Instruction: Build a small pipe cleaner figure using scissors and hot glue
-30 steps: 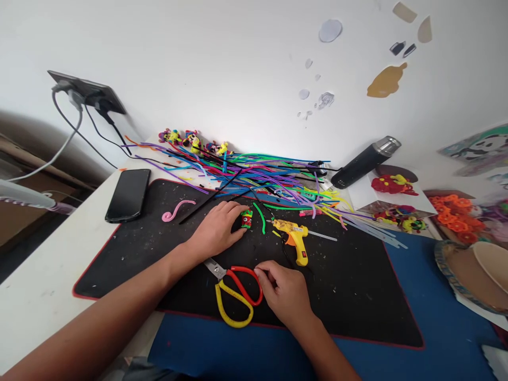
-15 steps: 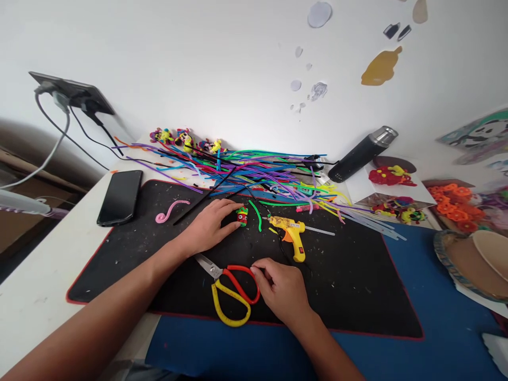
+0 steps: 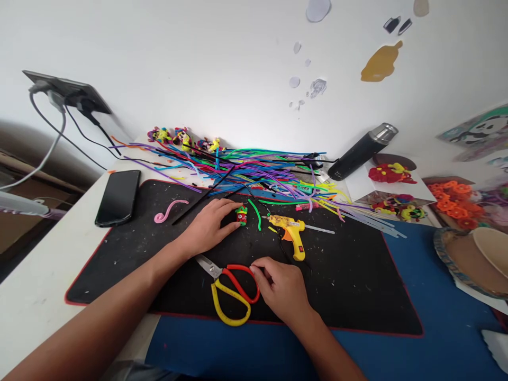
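"So, nearest first: what has just changed?"

"Very little. The scene has slid slightly leftward in the frame; at lower centre the right hand (image 3: 252, 271) remains curled closed beside the scissors (image 3: 212, 271), at their red handle, with nothing visible in it."

"And the left?"

"Left of centre, the left hand (image 3: 238, 214) keeps thumb and forefinger around a small red-and-green figure (image 3: 241, 217) on the black mat (image 3: 333, 296). I'd call it a pause in handling the figure."

"Any containers?"

"At the right edge, a round tray (image 3: 444, 262) with a patterned rim holds a pale, rounded piece (image 3: 494, 251), cut off by the frame. Farther back, upper right, a black flask (image 3: 353, 157) is capped, contents hidden, beside a white box (image 3: 360, 191) bearing a red-and-yellow piece (image 3: 391, 174); I can't see inside the box."
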`<state>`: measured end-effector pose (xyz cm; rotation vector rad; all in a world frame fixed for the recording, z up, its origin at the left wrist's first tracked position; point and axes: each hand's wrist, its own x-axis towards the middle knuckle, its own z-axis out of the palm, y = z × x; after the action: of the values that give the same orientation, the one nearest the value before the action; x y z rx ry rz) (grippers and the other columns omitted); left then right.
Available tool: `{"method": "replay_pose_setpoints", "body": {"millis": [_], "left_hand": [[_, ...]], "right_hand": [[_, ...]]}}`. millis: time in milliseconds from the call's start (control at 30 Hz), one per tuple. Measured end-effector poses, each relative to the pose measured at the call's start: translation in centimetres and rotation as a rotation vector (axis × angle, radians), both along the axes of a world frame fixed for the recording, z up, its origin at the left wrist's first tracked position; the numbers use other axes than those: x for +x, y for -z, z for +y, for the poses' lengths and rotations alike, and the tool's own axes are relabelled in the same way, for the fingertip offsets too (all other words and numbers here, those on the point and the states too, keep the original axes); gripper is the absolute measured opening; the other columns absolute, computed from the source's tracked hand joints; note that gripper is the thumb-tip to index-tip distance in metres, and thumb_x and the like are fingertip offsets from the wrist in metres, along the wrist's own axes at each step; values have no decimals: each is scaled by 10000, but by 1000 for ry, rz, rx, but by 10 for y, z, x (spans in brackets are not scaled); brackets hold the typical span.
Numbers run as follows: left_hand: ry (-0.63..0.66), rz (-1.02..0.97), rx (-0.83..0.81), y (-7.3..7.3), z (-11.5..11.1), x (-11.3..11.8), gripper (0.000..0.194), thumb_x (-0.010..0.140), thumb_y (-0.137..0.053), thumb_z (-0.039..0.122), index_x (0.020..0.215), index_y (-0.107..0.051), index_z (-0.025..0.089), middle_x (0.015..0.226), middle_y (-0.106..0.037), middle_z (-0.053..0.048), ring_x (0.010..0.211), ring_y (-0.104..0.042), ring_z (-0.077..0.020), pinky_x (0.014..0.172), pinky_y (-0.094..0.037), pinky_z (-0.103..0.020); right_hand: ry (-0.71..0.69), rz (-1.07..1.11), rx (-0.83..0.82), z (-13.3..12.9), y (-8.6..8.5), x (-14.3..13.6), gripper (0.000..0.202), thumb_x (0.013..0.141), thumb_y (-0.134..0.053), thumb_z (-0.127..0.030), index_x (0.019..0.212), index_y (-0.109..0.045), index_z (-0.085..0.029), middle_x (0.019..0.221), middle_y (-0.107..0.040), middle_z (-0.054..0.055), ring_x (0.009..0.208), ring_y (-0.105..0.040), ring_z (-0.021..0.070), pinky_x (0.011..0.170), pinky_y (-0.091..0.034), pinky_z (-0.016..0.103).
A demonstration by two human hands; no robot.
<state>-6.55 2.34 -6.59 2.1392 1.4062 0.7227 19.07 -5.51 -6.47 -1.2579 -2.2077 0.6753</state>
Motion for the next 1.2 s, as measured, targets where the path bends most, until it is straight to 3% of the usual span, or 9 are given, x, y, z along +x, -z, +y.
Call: {"method": "replay_pose_setpoints", "body": {"millis": [200,333,533,933,1200], "left_hand": [[21,-14,-30,0,0,-5,504,1002,-603,505,1439,-610,253,1402,-638,-118,1300,-593,-312,1143,-492,-496],[30,-22,-46,-1,1,-7,491,1027,-563,492,1449,-603,244,1433,-627,-126,1322,-586,-308,1157,-484,-502],[21,-39,-34,1,1,-7,452,1037,-547,461,1435,-613,258,1412,-642,-118,1312,-592,-306,1149,-492,-505],[15,-28,-15,1,0,-5,416,1044,-545,388,1431,-607,246,1408,-643,-122,1290,-590,-299,1152,-474,-509],[21,-22,-25,3,0,-6,458,1032,-569,432,1459,-590,266,1434,-628,-120,1303,-584,-310,1142,-485,-519]], "right_hand": [[75,34,-115,4,-7,-3,223,1032,-597,-333,1000,-783,-215,635,-677,-23,512,-598,119,557,-378,246],[134,36,-246,15,-14,-11,301,1018,-606,-366,1224,-767,-219,613,-652,-38,529,-608,141,566,-414,252],[123,-50,-307,32,-17,-27,533,1009,-612,-365,1501,-609,-158,644,-694,-24,596,-662,189,602,-434,291],[95,-68,-352,42,-18,-35,525,1001,-655,-358,1496,-619,-187,679,-718,-26,608,-666,178,609,-413,289],[85,-64,-325,42,-18,-34,514,994,-653,-348,1478,-632,-175,675,-710,-29,613,-668,179,606,-424,292]]}}
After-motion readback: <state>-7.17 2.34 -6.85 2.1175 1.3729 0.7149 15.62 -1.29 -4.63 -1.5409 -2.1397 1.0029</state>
